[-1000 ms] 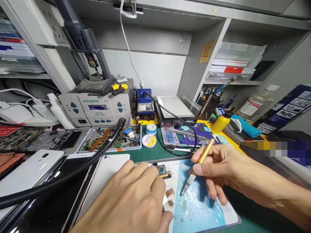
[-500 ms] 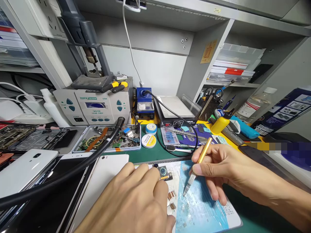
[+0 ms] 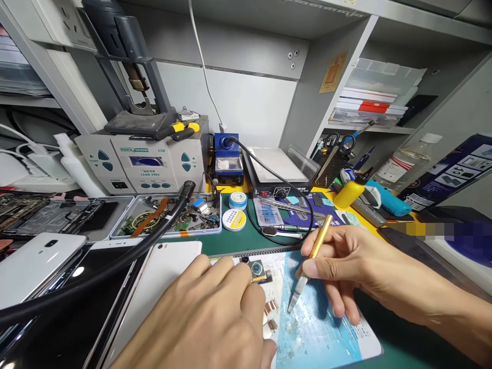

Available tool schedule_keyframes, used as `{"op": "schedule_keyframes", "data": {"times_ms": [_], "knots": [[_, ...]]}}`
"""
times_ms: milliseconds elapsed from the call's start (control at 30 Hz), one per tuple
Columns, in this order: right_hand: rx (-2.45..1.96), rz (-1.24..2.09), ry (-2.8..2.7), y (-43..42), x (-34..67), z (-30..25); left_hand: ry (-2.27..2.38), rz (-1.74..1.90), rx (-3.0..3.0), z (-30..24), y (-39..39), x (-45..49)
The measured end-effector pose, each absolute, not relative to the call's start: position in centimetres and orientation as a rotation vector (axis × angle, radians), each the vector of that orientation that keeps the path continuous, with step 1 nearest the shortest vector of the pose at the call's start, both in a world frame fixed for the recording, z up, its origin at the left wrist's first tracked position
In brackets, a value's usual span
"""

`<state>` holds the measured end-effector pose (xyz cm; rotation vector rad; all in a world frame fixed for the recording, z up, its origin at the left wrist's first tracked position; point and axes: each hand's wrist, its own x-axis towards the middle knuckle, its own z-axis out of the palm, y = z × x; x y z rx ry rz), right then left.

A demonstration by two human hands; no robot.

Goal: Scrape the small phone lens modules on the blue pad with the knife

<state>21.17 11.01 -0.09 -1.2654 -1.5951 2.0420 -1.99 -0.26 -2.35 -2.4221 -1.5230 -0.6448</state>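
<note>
My right hand pinches a gold-handled craft knife like a pen, its blade tip resting on a pale blue sheet on the work mat. My left hand lies palm down over the mat's left side, fingers curled together, fingertips next to a small camera module; anything under the palm is hidden. Two small copper-coloured flex parts lie between the hands.
A white phone back and dark phones lie at left under a black hose. A rework station, parts tray, solder paste tins, hot plate and yellow bottle stand behind.
The view has tilted down and shifted slightly; both hands hold nearly the same places, the knife tip still on the blue sheet.
</note>
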Motion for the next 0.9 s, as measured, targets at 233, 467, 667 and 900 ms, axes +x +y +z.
{"op": "schedule_keyframes", "data": {"times_ms": [233, 467, 667, 900], "knots": [[-1.271, 2.033, -1.603, 10.9, 21.2, -0.3, -1.508, -0.593, -2.433, -2.3, -0.4, -1.9], [-1.25, 2.073, -1.542, 11.0, 21.2, -0.1, -1.457, -0.811, -2.386, -3.6, -0.1, -2.1], [-1.27, 2.081, -1.503, 10.9, 21.2, 0.3, -1.441, -0.892, -2.417, -3.9, 0.0, -2.5], [-1.16, 2.168, -1.405, 10.7, 21.6, -0.4, -1.338, -0.766, -2.521, -1.7, -0.3, -1.3]]}}
